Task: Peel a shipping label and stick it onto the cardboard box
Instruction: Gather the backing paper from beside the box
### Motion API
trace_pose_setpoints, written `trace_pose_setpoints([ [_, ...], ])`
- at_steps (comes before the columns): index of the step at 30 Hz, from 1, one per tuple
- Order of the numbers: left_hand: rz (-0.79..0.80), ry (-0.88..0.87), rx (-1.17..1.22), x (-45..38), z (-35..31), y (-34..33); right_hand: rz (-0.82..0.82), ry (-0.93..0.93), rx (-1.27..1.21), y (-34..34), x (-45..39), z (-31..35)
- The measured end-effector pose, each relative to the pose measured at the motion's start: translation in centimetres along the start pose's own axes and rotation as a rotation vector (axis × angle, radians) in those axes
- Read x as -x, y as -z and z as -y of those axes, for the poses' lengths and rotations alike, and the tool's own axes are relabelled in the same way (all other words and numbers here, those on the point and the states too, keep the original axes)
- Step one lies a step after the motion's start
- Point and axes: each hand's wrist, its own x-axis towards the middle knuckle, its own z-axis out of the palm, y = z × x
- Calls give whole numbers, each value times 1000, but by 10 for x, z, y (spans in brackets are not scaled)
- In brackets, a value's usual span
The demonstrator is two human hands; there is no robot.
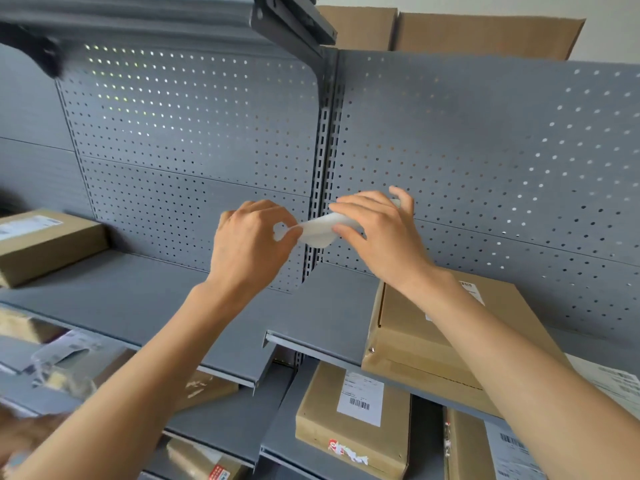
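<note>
A white shipping label [320, 230] is held in the air between both hands, in front of the grey perforated back panel. My left hand [251, 240] pinches its left corner, which curls away from the sheet. My right hand [377, 230] grips the right part of the sheet from above, covering much of it. Below my right forearm, a flat cardboard box [408, 344] lies on the grey shelf [325, 320], with a small white label partly hidden by my arm.
A labelled cardboard box [45, 244] sits on the shelf at far left. Lower shelves hold more labelled boxes [353, 420] and plastic-wrapped parcels [72, 362]. A shelf bracket [294, 26] juts out overhead, and large open cartons [485, 32] stand on top.
</note>
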Motion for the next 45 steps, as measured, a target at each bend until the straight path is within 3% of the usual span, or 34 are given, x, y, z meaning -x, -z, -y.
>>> trace_pose_setpoints([
  [7,-68,38,-18,9,16,41,-126,84,-84,-13,-18,35],
  [19,-107,160,-173,58,61,103,-119,194,-273,-54,-29,118],
  [33,-87,489,-386,198,138,165,105,293,-560,-159,24,260],
  [45,124,738,-538,383,264,145,423,360,-680,-315,157,380],
])
